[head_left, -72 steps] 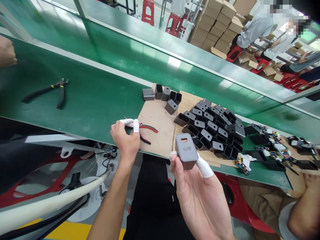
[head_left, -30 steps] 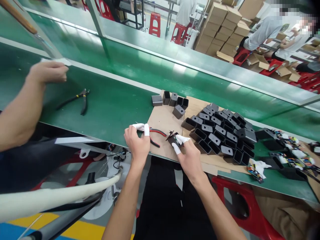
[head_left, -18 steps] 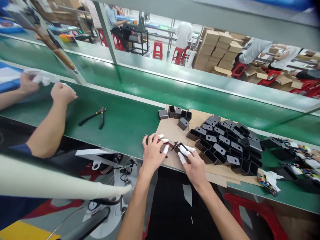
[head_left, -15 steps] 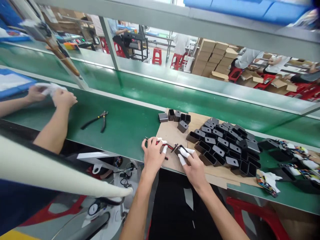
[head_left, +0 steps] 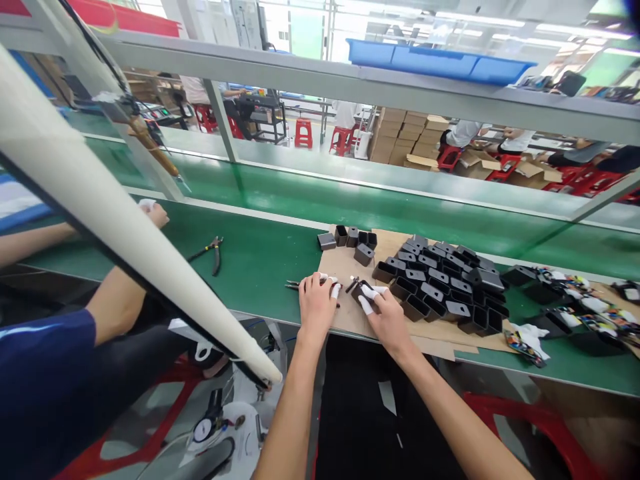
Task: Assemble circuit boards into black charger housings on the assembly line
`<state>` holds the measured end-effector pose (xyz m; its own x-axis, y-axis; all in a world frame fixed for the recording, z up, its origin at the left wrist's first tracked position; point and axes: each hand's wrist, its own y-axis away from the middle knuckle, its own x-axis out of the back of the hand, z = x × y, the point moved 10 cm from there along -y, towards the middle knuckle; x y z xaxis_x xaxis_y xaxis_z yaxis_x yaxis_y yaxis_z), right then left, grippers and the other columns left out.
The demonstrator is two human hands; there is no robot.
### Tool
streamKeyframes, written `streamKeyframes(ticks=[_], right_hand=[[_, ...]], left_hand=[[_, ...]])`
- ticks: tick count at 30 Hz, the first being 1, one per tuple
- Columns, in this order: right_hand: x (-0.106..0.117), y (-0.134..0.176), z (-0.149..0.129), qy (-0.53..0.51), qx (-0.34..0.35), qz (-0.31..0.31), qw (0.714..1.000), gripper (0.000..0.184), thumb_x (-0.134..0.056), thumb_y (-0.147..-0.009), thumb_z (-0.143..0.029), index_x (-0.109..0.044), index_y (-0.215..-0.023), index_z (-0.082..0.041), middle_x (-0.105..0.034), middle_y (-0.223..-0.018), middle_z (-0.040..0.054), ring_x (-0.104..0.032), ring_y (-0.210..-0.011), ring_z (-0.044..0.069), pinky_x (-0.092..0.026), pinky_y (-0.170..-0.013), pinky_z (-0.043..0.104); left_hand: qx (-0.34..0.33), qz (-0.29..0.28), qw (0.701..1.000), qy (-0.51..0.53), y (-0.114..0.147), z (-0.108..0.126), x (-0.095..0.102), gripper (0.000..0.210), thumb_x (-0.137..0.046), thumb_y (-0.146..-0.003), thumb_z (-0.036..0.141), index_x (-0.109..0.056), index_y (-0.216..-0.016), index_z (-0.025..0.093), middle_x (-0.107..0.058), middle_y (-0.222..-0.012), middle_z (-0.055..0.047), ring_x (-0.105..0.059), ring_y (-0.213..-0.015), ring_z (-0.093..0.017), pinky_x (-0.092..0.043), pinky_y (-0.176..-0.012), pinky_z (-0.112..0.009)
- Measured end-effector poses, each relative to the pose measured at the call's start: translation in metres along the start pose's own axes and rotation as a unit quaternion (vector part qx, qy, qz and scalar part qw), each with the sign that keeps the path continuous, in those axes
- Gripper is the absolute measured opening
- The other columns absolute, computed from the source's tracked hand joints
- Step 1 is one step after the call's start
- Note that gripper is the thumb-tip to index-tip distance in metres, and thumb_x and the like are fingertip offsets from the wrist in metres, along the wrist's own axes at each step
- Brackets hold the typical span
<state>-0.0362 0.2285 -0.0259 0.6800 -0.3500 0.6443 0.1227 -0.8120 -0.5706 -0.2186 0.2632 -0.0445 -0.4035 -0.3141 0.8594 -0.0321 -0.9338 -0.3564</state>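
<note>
My left hand (head_left: 319,300) is curled over red-handled pliers, palm down. The thin jaws of the pliers (head_left: 292,285) stick out to its left, and the rest is mostly hidden beneath the fingers. My right hand (head_left: 386,313), white covers on its fingertips, grips a small black case (head_left: 358,291) near the cardboard's front edge. Short dark pieces (head_left: 351,283) show at that case's left end, too small to name. Between the two hands lies a strip of bare cardboard (head_left: 345,267).
Many black cases (head_left: 440,280) stand packed together on the right, with several more behind my hands. Cases with wired circuit boards (head_left: 590,307) lie farther right. Cutting pliers (head_left: 214,253) rest on the green bench. A co-worker's hand (head_left: 157,215) and a pale tube (head_left: 165,247) are at left.
My view has tilted up, and the pale tube now crosses in front of the co-worker's arm. Less of the red handles shows under my left hand. My right hand still holds the case.
</note>
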Motion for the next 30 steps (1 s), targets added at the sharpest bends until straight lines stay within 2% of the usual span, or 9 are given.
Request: streamKeyframes(ticks=[2,7,9,13,15,17,24,27,30], right_hand=[[0.017,-0.023,-0.011,-0.001,0.004,0.022,1.000,0.020,-0.063,-0.105,-0.032,-0.078,-0.115,-0.023,-0.074,-0.108,0.0098,-0.076,-0.097,0.025,-0.065,-0.086,0.040],[0.086,-0.067,-0.054,-0.017,0.030,0.116,0.993,0.024,-0.068,-0.103,-0.032,-0.076,-0.126,-0.026,-0.073,-0.121,0.0101,-0.072,-0.108,0.026,-0.062,-0.093,0.041],[0.081,-0.062,-0.055,-0.007,0.021,0.104,0.994,0.023,-0.068,-0.104,-0.033,-0.075,-0.125,-0.027,-0.072,-0.120,0.0099,-0.072,-0.105,0.026,-0.061,-0.090,0.041],[0.013,-0.018,-0.023,0.032,-0.017,-0.005,0.999,0.021,-0.060,-0.105,-0.034,-0.077,-0.101,-0.023,-0.065,-0.090,0.0056,-0.064,-0.072,0.020,-0.057,-0.068,0.032],[-0.010,0.002,-0.005,0.041,-0.031,-0.022,0.998,0.022,-0.059,-0.106,-0.033,-0.077,-0.098,-0.022,-0.063,-0.087,0.0048,-0.062,-0.069,0.019,-0.055,-0.065,0.031],[-0.020,0.011,0.006,0.042,-0.040,-0.031,0.998,0.023,-0.058,-0.106,-0.033,-0.076,-0.101,-0.022,-0.064,-0.090,0.0055,-0.064,-0.073,0.019,-0.056,-0.068,0.031],[-0.008,0.001,0.007,0.014,-0.055,-0.031,0.998,0.020,-0.062,-0.106,-0.035,-0.078,-0.106,-0.022,-0.071,-0.102,0.0085,-0.073,-0.089,0.023,-0.063,-0.080,0.036],[0.017,-0.009,-0.002,-0.023,-0.058,0.011,0.998,0.022,-0.064,-0.105,-0.033,-0.076,-0.121,-0.025,-0.072,-0.123,0.0112,-0.074,-0.111,0.026,-0.065,-0.094,0.043],[0.044,-0.016,-0.011,-0.061,-0.061,0.072,0.994,0.024,-0.068,-0.104,-0.032,-0.076,-0.126,-0.028,-0.071,-0.128,0.0108,-0.072,-0.118,0.027,-0.064,-0.102,0.049]], left_hand=[[0.008,0.007,1.000,0.000,0.001,-0.003,0.001,0.026,-0.055,-0.106,0.033,-0.076,-0.118,0.024,-0.066,-0.125,-0.014,-0.059,-0.121,-0.033,-0.045,-0.115,-0.053],[-0.001,0.007,1.000,0.009,0.002,-0.004,0.000,0.024,-0.058,-0.105,0.033,-0.075,-0.119,0.025,-0.065,-0.126,-0.012,-0.058,-0.125,-0.031,-0.038,-0.124,-0.052],[0.004,0.007,1.000,0.010,0.002,-0.005,-0.002,0.025,-0.055,-0.105,0.031,-0.075,-0.119,0.025,-0.065,-0.126,-0.012,-0.058,-0.125,-0.031,-0.037,-0.126,-0.052],[0.019,0.007,1.000,0.008,-0.001,-0.008,-0.006,0.028,-0.052,-0.105,0.026,-0.077,-0.117,0.024,-0.065,-0.126,-0.014,-0.058,-0.124,-0.032,-0.034,-0.127,-0.056],[0.020,0.004,1.000,0.006,-0.003,-0.007,-0.007,0.027,-0.054,-0.103,0.024,-0.077,-0.116,0.023,-0.065,-0.127,-0.015,-0.058,-0.125,-0.034,-0.036,-0.126,-0.057],[0.019,0.000,1.000,0.005,-0.004,-0.006,-0.007,0.026,-0.055,-0.102,0.023,-0.077,-0.116,0.023,-0.065,-0.126,-0.015,-0.059,-0.124,-0.034,-0.037,-0.125,-0.057],[0.017,-0.001,1.000,0.009,-0.003,-0.007,-0.008,0.026,-0.057,-0.101,0.025,-0.076,-0.120,0.024,-0.065,-0.128,-0.015,-0.058,-0.125,-0.035,-0.036,-0.125,-0.059],[0.024,0.002,1.000,0.017,-0.002,-0.009,-0.011,0.026,-0.056,-0.103,0.028,-0.077,-0.118,0.026,-0.065,-0.127,-0.014,-0.058,-0.125,-0.034,-0.035,-0.125,-0.059],[0.030,0.003,0.999,0.025,-0.002,-0.010,-0.013,0.026,-0.054,-0.105,0.032,-0.077,-0.117,0.027,-0.065,-0.128,-0.013,-0.057,-0.125,-0.033,-0.032,-0.127,-0.057]])
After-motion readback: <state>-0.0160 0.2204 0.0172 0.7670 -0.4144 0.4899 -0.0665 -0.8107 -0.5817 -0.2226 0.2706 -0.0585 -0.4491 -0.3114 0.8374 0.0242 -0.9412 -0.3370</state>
